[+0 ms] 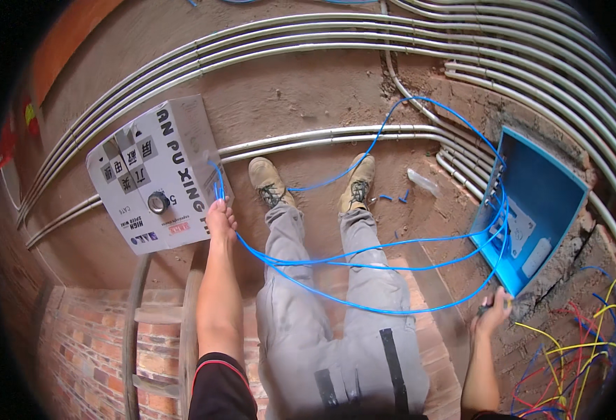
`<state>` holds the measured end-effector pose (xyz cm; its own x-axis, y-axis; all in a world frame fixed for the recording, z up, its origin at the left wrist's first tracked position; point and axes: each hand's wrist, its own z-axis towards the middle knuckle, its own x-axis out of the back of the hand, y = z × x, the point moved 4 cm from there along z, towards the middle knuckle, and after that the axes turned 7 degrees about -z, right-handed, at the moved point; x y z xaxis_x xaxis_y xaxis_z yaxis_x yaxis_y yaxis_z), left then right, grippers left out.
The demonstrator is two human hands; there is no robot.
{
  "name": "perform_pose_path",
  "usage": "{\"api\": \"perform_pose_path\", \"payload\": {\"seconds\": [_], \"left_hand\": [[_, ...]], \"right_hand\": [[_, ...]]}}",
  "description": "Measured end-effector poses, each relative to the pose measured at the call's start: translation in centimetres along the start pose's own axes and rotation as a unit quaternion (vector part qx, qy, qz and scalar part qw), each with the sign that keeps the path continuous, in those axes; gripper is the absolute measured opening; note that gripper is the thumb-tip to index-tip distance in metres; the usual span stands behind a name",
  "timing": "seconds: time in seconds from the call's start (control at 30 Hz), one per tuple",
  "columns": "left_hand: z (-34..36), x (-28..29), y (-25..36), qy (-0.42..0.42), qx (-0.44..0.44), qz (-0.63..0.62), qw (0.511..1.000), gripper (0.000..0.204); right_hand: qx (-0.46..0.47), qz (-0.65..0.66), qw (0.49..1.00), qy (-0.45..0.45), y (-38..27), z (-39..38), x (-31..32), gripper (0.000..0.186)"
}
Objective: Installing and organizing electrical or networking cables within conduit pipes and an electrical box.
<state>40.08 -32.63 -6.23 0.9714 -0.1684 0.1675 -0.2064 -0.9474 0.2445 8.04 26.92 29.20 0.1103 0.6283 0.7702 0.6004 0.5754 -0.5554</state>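
Observation:
My left hand (pixel 220 218) is closed around a bunch of thin blue cables (pixel 413 311) beside a white cardboard carton (pixel 122 203). From that hand the cables sweep in loose curves over my legs to an open blue metal box (pixel 556 192) at the right. Another blue cable arches past my boots to the same box. Just below the box's near corner, my right hand (pixel 491 311) has curled fingers around something small and dark. Blur hides what it is.
A roll of tape (pixel 158 202) lies on the carton. White conduit pipes (pixel 322 36) run along the far side and toward the box. Loose coloured wires (pixel 588 350) tangle at the lower right. Blue offcuts (pixel 403 197) and a clear plastic piece (pixel 423 182) lie by my right boot (pixel 359 178).

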Motion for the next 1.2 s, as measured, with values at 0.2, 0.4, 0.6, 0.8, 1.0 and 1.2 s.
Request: {"api": "perform_pose_path", "payload": {"seconds": [0.2, 0.4, 0.6, 0.8, 1.0, 1.2], "left_hand": [[0.8, 3.0, 0.1, -0.042, -0.033, -0.037, 0.998, 0.023], [0.6, 1.6, -0.3, -0.068, -0.001, -0.095, 0.993, 0.022], [0.9, 2.4, -0.5, -0.102, -0.008, -0.138, 0.985, 0.021], [1.3, 3.7, -0.5, -0.104, -0.004, -0.164, 0.981, 0.022], [1.5, 2.8, -0.5, -0.119, -0.002, -0.16, 0.98, 0.023], [1.6, 3.8, -0.7, -0.129, -0.018, -0.146, 0.981, 0.024]], "right_hand": [[0.229, -0.216, 0.864, -0.393, -14.5, -12.8, -21.5, 0.021], [0.467, -0.441, 0.475, -0.602, -7.7, -20.3, -55.2, 0.033], [0.372, -0.529, 0.311, -0.697, -0.6, -28.5, -68.4, 0.042], [0.331, -0.452, 0.29, -0.776, 0.2, -30.7, -69.6, 0.048], [0.276, -0.531, 0.228, -0.768, 0.3, -29.8, -70.1, 0.095], [0.272, -0.465, 0.235, -0.809, 0.4, -30.6, -69.6, 0.098]]}}
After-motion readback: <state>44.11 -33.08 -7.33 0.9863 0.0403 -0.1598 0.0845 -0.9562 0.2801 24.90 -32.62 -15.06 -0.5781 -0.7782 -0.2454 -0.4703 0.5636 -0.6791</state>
